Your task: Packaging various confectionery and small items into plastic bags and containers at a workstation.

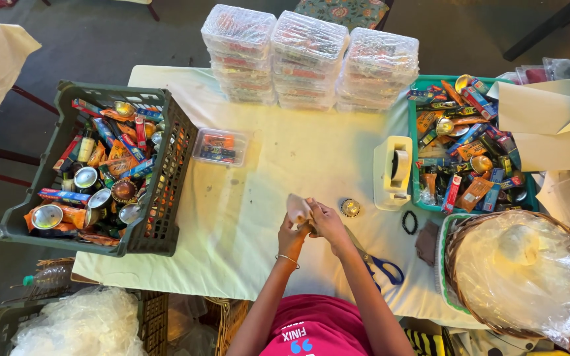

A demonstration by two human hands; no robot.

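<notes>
Holding a small pale wrapped item [298,208] in both hands [311,221], I steady it; round tin [349,207] at three o'clock.

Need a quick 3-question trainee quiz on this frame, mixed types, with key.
1. True or false: the tape dispenser stands left of the dark crate.
2. What do the left hand and right hand hold together? A) scissors B) a small pale wrapped item C) a can
3. Which tool lies by the right forearm?

Key: 1 false; 2 B; 3 blue-handled scissors.
</notes>
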